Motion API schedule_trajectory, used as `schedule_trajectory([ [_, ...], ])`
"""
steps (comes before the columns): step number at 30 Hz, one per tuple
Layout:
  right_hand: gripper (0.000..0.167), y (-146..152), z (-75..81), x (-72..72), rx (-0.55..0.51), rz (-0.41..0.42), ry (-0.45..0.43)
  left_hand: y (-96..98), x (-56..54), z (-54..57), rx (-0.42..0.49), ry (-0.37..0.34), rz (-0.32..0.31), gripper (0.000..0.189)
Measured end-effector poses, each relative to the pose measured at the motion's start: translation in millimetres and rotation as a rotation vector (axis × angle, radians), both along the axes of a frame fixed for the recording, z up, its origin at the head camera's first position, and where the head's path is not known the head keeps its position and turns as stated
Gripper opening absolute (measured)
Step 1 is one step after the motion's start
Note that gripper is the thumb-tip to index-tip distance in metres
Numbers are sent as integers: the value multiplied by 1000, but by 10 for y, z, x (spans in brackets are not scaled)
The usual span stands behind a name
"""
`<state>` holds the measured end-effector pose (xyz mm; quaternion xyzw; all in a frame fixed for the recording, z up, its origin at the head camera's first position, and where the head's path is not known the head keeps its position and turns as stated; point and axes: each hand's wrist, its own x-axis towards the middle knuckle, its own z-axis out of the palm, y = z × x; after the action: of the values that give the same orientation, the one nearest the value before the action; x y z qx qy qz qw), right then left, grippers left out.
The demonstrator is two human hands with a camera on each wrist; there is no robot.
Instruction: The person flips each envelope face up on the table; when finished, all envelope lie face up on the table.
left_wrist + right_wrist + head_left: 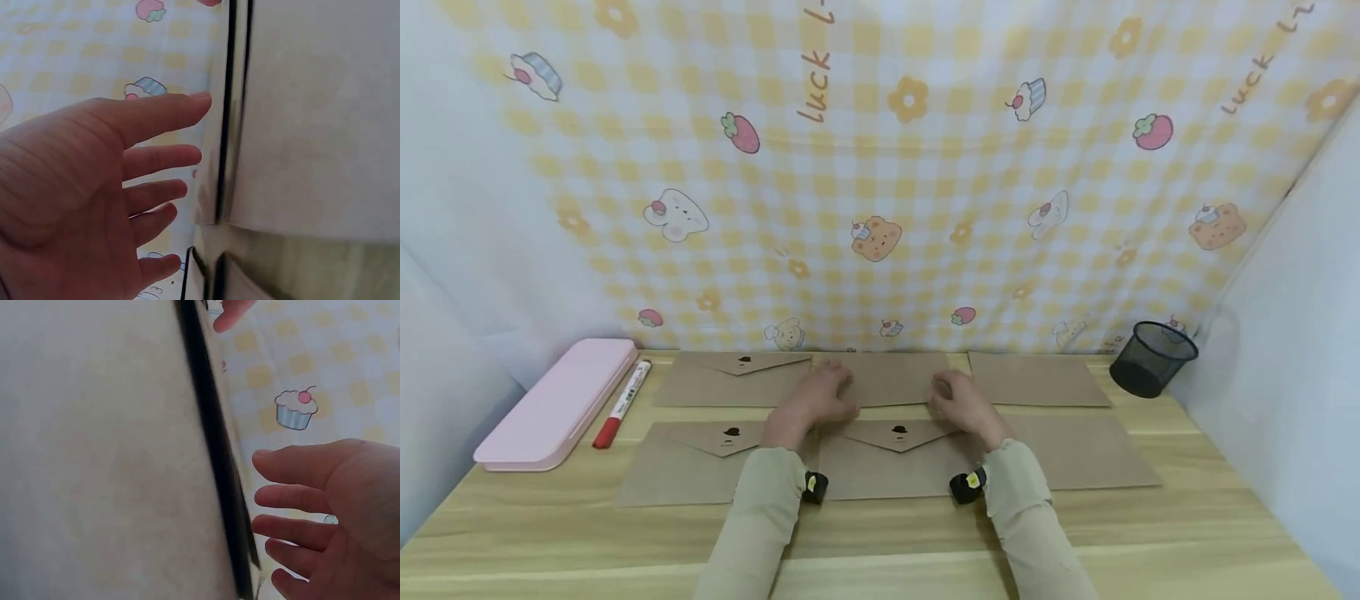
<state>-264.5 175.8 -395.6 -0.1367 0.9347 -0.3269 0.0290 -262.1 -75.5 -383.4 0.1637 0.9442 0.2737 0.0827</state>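
Six kraft-paper envelopes lie in two rows. My left hand [811, 402] is over the near left corner of the plain back middle envelope [895, 379], and my right hand [967, 404] is at its right end. Neither hand holds anything; in both wrist views the fingers are extended and loosely spread. Below my forearms lies the front middle envelope [891, 477], its pointed flap facing up with a small black hat print. The back left envelope [700, 387] and front left envelope [673, 479] show the same flap. Both right envelopes [1037, 382] are plain-faced.
At the left sits a pink case [557, 404], with a red-capped white marker [622, 404] beside it. A black mesh pen cup [1152, 360] stands tilted in view at the back right. A yellow checked cloth [925, 183] hangs behind the wooden table [880, 558].
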Motion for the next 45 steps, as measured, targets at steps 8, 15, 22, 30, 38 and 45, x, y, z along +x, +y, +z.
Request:
schedule_trajectory([
  [8,38,-23,-41,-40,45,-17,25,-60,-30,-52,9,-1,-52,57],
  [15,42,-26,-17,-34,37,-7,-11,-126,-44,-80,34,48,-62,52],
  [22,48,45,-2,-39,49,39,-20,-131,-55,-83,39,68,-58,47],
  [30,46,115,-9,-39,14,79,-29,-100,-45,-70,23,33,-76,46],
  [38,43,190,-14,-45,-5,102,-36,-70,-18,-36,39,-8,-78,43],
  [45,35,260,14,-35,-58,75,-68,-58,-37,-46,96,-25,-30,31],
])
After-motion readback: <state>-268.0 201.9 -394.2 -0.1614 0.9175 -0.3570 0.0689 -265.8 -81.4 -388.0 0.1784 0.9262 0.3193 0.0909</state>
